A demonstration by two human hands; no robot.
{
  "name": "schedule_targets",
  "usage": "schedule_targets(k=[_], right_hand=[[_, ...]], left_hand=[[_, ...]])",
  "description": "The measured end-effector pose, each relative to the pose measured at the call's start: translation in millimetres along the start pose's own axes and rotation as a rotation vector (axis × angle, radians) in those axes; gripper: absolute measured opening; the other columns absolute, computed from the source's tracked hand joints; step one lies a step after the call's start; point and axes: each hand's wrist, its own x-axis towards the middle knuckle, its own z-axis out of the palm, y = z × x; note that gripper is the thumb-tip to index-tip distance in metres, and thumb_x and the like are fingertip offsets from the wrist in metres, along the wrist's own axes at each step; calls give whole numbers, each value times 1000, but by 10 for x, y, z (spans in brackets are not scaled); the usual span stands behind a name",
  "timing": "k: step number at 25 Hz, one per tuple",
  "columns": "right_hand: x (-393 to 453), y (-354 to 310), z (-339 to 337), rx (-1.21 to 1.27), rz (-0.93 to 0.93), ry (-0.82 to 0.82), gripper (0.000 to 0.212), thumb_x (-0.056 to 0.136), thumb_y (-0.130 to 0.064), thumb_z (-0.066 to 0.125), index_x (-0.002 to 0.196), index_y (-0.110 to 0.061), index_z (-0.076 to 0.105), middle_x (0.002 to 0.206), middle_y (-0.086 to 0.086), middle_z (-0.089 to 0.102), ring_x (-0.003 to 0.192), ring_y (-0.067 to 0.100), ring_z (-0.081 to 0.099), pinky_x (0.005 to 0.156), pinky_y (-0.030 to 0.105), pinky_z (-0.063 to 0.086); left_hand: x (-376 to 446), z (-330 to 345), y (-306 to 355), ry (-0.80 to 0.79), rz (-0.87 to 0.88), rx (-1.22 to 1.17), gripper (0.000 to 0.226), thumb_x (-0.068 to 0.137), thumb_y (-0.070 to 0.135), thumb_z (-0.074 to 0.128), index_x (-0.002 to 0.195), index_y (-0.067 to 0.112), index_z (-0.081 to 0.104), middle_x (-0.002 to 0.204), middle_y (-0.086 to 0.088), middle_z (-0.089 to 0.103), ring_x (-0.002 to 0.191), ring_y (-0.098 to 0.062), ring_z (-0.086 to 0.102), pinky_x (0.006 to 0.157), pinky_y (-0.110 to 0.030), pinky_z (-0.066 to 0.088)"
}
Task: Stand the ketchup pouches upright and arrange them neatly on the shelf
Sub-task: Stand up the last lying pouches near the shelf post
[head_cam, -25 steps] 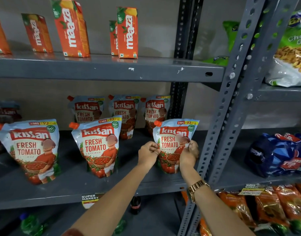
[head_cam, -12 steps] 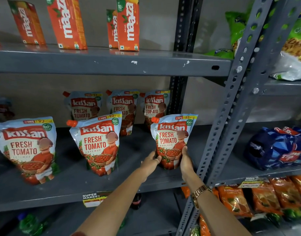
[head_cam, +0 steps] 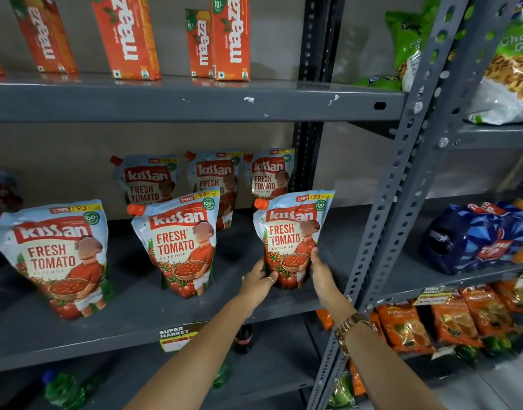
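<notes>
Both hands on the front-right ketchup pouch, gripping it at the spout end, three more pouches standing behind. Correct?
Not quite. In the head view the left hand and right hand hold the front-right ketchup pouch at its bottom end; the orange spout is at the top, untouched. Three back pouches do stand behind.

The grey metal shelf (head_cam: 142, 315) carries six upright ketchup pouches (head_cam: 177, 244) in two rows.

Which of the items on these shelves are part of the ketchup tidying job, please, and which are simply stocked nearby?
Job: front right ketchup pouch, held between left hand and right hand; front middle pouch; front left pouch; three back pouches; middle shelf.

Nearby: Maaza cartons, green snack bags, blue packs, orange packets.
</notes>
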Motion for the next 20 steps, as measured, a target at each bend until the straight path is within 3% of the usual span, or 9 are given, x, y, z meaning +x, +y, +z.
schedule_targets(k=[4,6,9,12,17,20], right_hand=[[7,34,-2,-80,34,16,60,95,-51,23,125,-10,54,131,13,57,124,26,50,99,32,35],[-6,32,10,-53,27,46,56,96,-49,27,122,-9,56,124,14,61,121,27,52,98,34,37],[-92,42,144,96,-88,389,32,95,-24,44,108,0,61,106,15,64,107,31,59,85,31,41],[-229,-14,342,140,-235,649,15,90,-9,52,102,-3,59,108,18,63,93,26,59,76,29,43],[-331,-73,660,-105,-535,613,6,85,-4,57,90,-3,58,101,16,57,85,23,57,63,13,40],[-396,-95,882,-200,-628,578,3,83,-2,58,85,-3,60,89,10,60,82,24,55,70,13,44]], left_hand=[[-19,-42,-24,-5,-26,37,53,96,15,45,146,21,28,146,-7,44,140,-24,34,120,-45,19],[-38,-75,-40,-11,-47,37,49,96,16,46,144,17,33,142,-8,48,136,-24,39,116,-38,28],[-107,-174,-98,165,18,88,34,92,9,49,125,10,56,124,-11,63,116,-23,56,93,-27,43],[-185,-393,-160,473,143,194,20,88,6,51,102,7,66,99,-15,71,94,-30,65,79,-31,50],[-328,-683,-198,723,193,241,17,88,15,53,92,6,67,87,-15,72,82,-34,64,66,-31,46],[-398,-774,-195,845,163,196,22,88,20,53,86,3,68,84,-17,71,80,-36,62,64,-30,43]])
